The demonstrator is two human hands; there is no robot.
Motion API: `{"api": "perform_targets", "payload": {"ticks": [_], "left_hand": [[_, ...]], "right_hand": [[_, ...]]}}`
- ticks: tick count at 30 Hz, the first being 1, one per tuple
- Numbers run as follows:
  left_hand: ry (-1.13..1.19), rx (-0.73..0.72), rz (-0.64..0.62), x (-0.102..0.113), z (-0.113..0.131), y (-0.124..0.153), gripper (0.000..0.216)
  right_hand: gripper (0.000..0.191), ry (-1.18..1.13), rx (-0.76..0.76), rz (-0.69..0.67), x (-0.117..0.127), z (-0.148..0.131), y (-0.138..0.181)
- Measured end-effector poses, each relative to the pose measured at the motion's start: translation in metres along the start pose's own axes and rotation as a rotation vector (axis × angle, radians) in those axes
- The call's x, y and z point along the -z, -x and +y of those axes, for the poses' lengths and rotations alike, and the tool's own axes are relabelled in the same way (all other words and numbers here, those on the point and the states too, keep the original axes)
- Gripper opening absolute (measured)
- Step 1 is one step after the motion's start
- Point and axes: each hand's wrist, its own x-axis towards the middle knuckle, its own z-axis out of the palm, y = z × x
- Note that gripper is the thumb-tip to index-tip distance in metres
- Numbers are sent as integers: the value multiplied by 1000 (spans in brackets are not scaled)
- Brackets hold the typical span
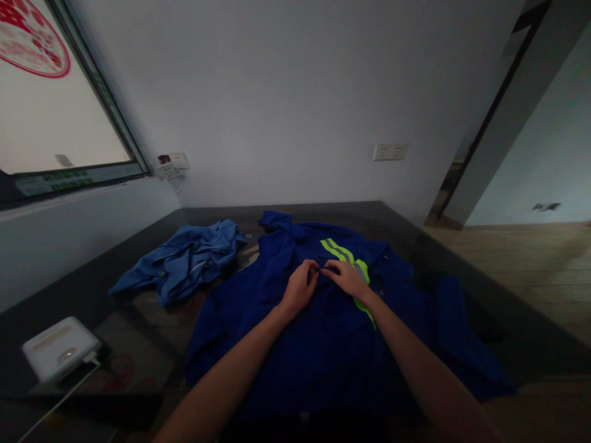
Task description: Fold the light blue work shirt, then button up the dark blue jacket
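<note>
Dark table [501,311], gap btwn blue garment [253,301] & R edge [462,263], hands [300,288] mid-garment.

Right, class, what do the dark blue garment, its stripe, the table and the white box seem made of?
Dark blue garment: matt cloth, probably; it lies in soft folds.
Stripe: likely reflective tape, yellow-green with a grey band.
Table: glossy, perhaps stone or glass; it mirrors red shapes.
White box: probably smooth plastic, given its rounded corners.
</note>
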Motion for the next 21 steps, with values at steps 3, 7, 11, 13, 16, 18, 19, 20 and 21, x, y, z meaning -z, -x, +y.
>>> {"api": "perform_targets", "payload": {"ticks": [3, 7, 11, 13, 16, 18, 19, 20, 21], "left_hand": [[-39, -15, -15, -1, -1, 1, 17], [-140, -26, -34, -3, -2, 2, 13], [-125, 2, -16, -3, -1, 3, 12], [-72, 1, 0, -3, -2, 3, 13], [30, 17, 21, -3, -2, 3, 15], [100, 47, 32, -4, -3, 3, 16], [132, 60, 37, -5, -3, 2, 16], [159, 72, 43, -5, -3, 2, 17], [180, 82, 49, -5, -3, 2, 17]], "right_hand": [[22, 3, 15, 14, -2, -3, 1], [22, 52, 65, 3, -6, -5, 3], [21, 111, 103, 12, -9, -3, 4], [18, 116, 103, 40, -9, -1, 3], [14, 122, 93, 82, -7, 0, 3], [12, 125, 94, 83, -6, -1, 3], [12, 126, 95, 83, -5, -1, 4], [11, 127, 97, 85, -5, -2, 4], [11, 128, 97, 89, -5, -3, 4]]}}
